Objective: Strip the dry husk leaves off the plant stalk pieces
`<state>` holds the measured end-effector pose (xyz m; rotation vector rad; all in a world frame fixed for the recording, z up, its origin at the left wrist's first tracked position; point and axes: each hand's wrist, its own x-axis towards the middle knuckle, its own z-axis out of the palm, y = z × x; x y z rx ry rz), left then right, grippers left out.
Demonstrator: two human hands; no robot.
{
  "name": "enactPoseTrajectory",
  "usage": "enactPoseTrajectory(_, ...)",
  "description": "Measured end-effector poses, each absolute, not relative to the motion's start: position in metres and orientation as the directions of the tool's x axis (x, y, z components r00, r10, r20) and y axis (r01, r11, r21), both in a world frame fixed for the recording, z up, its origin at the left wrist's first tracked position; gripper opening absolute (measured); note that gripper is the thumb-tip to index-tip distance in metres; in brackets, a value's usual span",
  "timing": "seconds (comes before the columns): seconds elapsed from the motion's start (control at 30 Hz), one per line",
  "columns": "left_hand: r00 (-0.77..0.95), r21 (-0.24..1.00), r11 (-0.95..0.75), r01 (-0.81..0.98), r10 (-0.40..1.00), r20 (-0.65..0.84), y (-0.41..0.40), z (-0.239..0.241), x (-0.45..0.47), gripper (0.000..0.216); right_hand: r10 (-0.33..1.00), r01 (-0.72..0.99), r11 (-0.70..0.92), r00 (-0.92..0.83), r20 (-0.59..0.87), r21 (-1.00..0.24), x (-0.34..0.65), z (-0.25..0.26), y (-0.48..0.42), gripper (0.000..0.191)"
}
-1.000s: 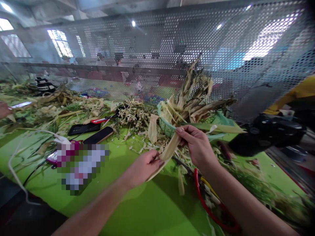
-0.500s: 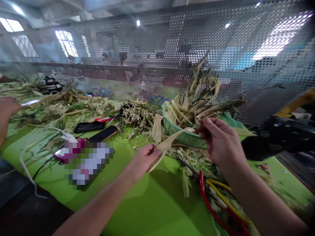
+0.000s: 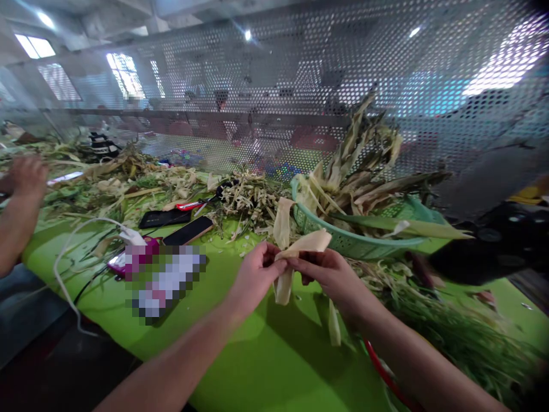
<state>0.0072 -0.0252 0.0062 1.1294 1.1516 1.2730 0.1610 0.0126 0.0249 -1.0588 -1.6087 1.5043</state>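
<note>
A pale dried corn husk strip [image 3: 312, 242] is pinched between my hands, over the green table. My left hand [image 3: 258, 273] is closed on it, thumb and fingers pressed together. The fingertips of my right hand [image 3: 325, 270] meet those of the left at the same strip, and its free end points up to the right. A short husk end hangs below the fingers. Another pale husk piece [image 3: 282, 222] stands just behind, near the rim of the green plastic basket [image 3: 364, 245]. Below my right wrist, a red handle [image 3: 383, 366] is partly hidden by the forearm.
Dried husks [image 3: 364, 177] fill the basket. Two dark phones [image 3: 189, 230], a red cutter [image 3: 189, 205] and a corded purple device [image 3: 148, 252] lie left. Shredded husk heaps [image 3: 249, 197] line the perforated metal screen [image 3: 266, 86]. Another person's hand [image 3: 28, 177] is at far left.
My right hand has come down and left from the basket to meet my left hand. The husk strip, stretched between them before, is now bunched at the fingertips.
</note>
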Motion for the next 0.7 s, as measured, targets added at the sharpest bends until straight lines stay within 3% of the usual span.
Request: enactPoseTrajectory(0.7, 0.022, 0.999, -0.041, 0.023, 0.999, 0.041, -0.0253, 0.0048, 0.0048, 0.018, 0.933, 0.183, 0.080, -0.359, 0.009, -0.980, 0.1599, 0.0224, 0.0117, 0.030)
